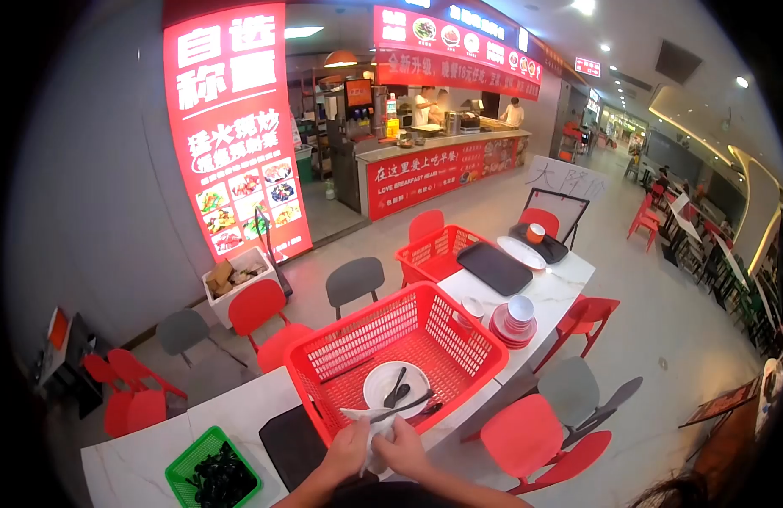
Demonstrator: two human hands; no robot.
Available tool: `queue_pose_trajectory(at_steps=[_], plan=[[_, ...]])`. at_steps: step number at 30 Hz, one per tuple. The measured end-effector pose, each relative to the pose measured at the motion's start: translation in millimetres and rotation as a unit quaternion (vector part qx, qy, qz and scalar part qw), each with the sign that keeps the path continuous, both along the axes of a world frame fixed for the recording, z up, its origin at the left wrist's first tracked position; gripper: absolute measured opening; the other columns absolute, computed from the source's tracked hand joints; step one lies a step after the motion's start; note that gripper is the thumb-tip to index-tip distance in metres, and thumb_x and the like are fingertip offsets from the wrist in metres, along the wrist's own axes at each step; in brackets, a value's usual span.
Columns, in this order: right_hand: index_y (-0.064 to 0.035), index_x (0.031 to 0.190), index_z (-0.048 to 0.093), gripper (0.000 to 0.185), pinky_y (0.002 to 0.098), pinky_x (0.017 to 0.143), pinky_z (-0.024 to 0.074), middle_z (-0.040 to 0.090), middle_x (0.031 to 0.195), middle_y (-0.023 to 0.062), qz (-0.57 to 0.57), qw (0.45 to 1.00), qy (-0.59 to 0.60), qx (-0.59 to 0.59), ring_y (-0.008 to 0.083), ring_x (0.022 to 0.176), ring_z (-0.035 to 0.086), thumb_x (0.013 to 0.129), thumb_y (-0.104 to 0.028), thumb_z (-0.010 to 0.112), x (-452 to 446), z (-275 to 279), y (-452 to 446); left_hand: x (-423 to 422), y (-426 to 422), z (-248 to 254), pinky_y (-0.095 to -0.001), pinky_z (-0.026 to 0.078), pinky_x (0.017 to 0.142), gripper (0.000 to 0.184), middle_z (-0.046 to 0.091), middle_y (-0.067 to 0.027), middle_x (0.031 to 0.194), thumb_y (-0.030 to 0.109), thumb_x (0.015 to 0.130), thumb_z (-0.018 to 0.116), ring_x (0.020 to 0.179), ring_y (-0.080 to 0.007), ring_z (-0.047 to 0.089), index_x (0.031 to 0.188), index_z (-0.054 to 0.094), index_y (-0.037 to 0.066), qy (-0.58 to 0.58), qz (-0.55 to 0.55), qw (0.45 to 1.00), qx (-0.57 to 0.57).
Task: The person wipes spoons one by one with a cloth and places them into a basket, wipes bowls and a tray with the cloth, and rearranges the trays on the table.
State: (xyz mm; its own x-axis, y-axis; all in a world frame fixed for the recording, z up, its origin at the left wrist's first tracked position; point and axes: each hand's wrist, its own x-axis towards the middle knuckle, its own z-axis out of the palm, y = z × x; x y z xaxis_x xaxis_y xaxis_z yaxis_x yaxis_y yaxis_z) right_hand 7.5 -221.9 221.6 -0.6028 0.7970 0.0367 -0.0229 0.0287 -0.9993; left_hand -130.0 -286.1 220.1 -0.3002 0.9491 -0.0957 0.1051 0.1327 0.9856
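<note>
Dark utensil (411,403) gripped in white cloth (379,432).
The cloth is bunched and held closed between the fingers of the left hand (347,449) and right hand (401,450); the utensil is clasped within it, with one end projecting beyond the grip, over the near side of the red basket (466,339). Black spoons (398,393) are contained there in a white bowl (418,378). "自选称重" is displayed on the illuminated sign (230,127); "LOVE BREAKFAST HEART" is printed on the counter front (429,179); "大降价" is lettered on the white board (569,193).

Lit red sign (237,127), food counter (425,176), grey chair (355,282)
</note>
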Motion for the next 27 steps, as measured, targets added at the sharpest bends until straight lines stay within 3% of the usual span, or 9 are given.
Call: queue_pose_trajectory(at_steps=[5,7,10,13,16,19,22,24,27], plan=[[0.0000,0.114,0.066,0.028,0.0327,0.073,0.0530,0.071,0.088,0.0063,-0.040,0.999,-0.030,0.014,0.0138,0.080,0.065,0.090,-0.014,0.059,-4,-9,6,-5,-1,3,-0.0317,0.050,0.074,0.055,0.066,-0.0063,0.088,0.042,0.109,0.033,0.077,-0.0145,0.061,0.104,0.067,-0.001,-0.004,-0.018,0.999,-0.043],[0.0000,0.114,0.065,0.027,0.0314,0.073,0.0524,0.070,0.090,0.0057,-0.041,0.999,-0.024,0.000,0.0122,0.081,0.064,0.092,-0.013,0.058,-7,-19,10,3,1,-5,-0.0311,0.051,0.074,0.056,0.067,-0.0065,0.090,0.044,0.109,0.031,0.078,-0.0146,0.063,0.108,0.067,0.000,-0.060,-0.010,0.997,-0.042],[0.0000,0.113,0.065,0.025,0.0297,0.073,0.0516,0.069,0.092,0.0042,-0.068,0.997,0.029,-0.023,0.0102,0.083,0.063,0.094,-0.012,0.056,-15,-28,11,14,9,-25,-0.0298,0.053,0.074,0.055,0.069,-0.0069,0.093,0.045,0.109,0.030,0.079,-0.0141,0.065,0.116,0.064,0.002,-0.291,0.042,0.954,-0.048],[-0.0002,0.113,0.065,0.023,0.0288,0.073,0.0509,0.068,0.094,0.0026,-0.082,0.994,0.061,-0.042,0.0094,0.083,0.062,0.095,-0.012,0.055,-16,-23,12,10,17,-40,-0.0329,0.054,0.087,0.052,0.070,-0.0091,0.111,0.045,0.109,0.032,0.096,-0.0188,0.068,0.131,0.056,0.004,-0.396,0.019,0.917,-0.037],[0.0001,0.112,0.065,0.022,0.0280,0.073,0.0503,0.068,0.094,0.0026,-0.096,0.992,0.076,-0.032,0.0094,0.083,0.061,0.098,-0.015,0.056,-18,-16,16,10,17,-35,-0.0350,0.054,0.092,0.052,0.067,-0.0105,0.122,0.045,0.109,0.033,0.105,-0.0205,0.067,0.135,0.054,0.005,-0.442,0.006,0.896,-0.038],[0.0003,0.110,0.065,0.022,0.0264,0.073,0.0501,0.068,0.094,0.0025,-0.108,0.985,0.115,-0.069,0.0089,0.083,0.062,0.101,-0.018,0.056,-17,-10,37,22,11,-28,-0.0323,0.053,0.079,0.044,0.067,-0.0064,0.103,0.040,0.109,0.036,0.087,-0.0163,0.065,0.126,0.058,0.007,-0.323,-0.007,0.945,0.046],[0.0002,0.111,0.064,0.023,0.0249,0.071,0.0502,0.068,0.095,0.0021,-0.109,0.976,0.152,-0.109,0.0082,0.083,0.062,0.103,-0.019,0.055,-10,6,63,23,4,-42,-0.0280,0.051,0.072,0.036,0.066,-0.0039,0.100,0.028,0.106,0.043,0.085,-0.0127,0.062,0.124,0.058,0.001,-0.232,-0.059,0.968,-0.070],[-0.0001,0.112,0.064,0.023,0.0245,0.071,0.0502,0.068,0.095,0.0018,-0.115,0.971,0.175,-0.115,0.0079,0.082,0.062,0.103,-0.020,0.055,-11,7,63,20,5,-53,-0.0287,0.050,0.073,0.040,0.064,-0.0032,0.102,0.030,0.107,0.040,0.084,-0.0119,0.060,0.125,0.058,0.000,-0.238,-0.052,0.968,-0.058],[-0.0005,0.115,0.063,0.023,0.0244,0.072,0.0500,0.068,0.096,0.0016,-0.117,0.970,0.183,-0.107,0.0078,0.082,0.062,0.103,-0.018,0.056,-14,5,57,35,6,-12,-0.0288,0.050,0.078,0.046,0.064,-0.0038,0.102,0.035,0.110,0.034,0.087,-0.0117,0.060,0.123,0.059,-0.001,-0.216,-0.004,0.976,-0.010]])
